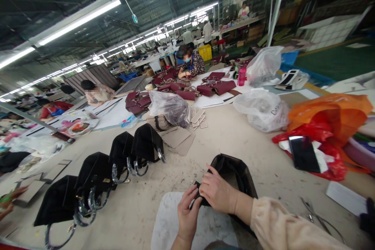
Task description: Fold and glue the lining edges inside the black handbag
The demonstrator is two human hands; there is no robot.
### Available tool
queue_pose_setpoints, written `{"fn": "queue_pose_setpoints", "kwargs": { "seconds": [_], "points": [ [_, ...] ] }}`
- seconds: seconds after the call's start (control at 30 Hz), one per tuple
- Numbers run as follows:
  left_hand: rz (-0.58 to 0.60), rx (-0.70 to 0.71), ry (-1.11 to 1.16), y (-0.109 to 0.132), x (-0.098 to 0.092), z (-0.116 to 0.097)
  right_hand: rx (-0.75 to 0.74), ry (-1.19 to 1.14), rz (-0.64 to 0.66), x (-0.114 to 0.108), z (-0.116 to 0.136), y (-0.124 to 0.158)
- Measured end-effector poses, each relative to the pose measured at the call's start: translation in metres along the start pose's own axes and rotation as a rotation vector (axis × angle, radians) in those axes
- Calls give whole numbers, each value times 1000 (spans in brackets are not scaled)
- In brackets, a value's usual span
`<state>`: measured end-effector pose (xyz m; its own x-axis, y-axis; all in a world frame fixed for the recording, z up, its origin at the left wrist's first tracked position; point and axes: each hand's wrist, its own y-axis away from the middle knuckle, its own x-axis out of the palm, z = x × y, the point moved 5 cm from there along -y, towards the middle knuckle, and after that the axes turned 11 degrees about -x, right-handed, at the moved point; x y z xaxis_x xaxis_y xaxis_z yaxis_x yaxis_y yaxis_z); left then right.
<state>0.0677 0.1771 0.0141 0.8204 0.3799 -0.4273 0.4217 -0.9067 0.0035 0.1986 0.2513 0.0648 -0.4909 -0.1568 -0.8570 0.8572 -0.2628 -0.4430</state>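
Note:
A black handbag (244,175) lies open on the worktable in front of me, its mouth and dark lining showing. My left hand (187,208) pinches a black strap-like part at the bag's near left side, thumb and fingers closed on it. Over the same part bends my right hand (218,190), its fingers pressed down and one finger pointing up. A small shiny metal bit shows beside the fingertips; its kind is too small to tell. Beneath my left hand is a white slab (168,218) on the table. The held part is mostly hidden by my fingers.
Several black handbags (95,168) with wrapped handles stand in a row at left. Cardboard pieces (178,140) and plastic bags (260,109) lie beyond. A phone (304,153), a red bag (336,164) and scissors (315,215) are at right. Co-workers sit farther off; another person's hand (14,195) shows at far left.

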Motion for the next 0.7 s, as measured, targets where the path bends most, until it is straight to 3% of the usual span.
{"fn": "queue_pose_setpoints", "kwargs": {
  "seconds": [0.3, 0.7],
  "points": [
    [-35, 19, -44, -2, -1, 6, 41, 34, -20, 0, 1, -6],
    [-51, 150, -123, -3, -3, -5, 93, 30, -13, 1, -1, -6]
  ]
}}
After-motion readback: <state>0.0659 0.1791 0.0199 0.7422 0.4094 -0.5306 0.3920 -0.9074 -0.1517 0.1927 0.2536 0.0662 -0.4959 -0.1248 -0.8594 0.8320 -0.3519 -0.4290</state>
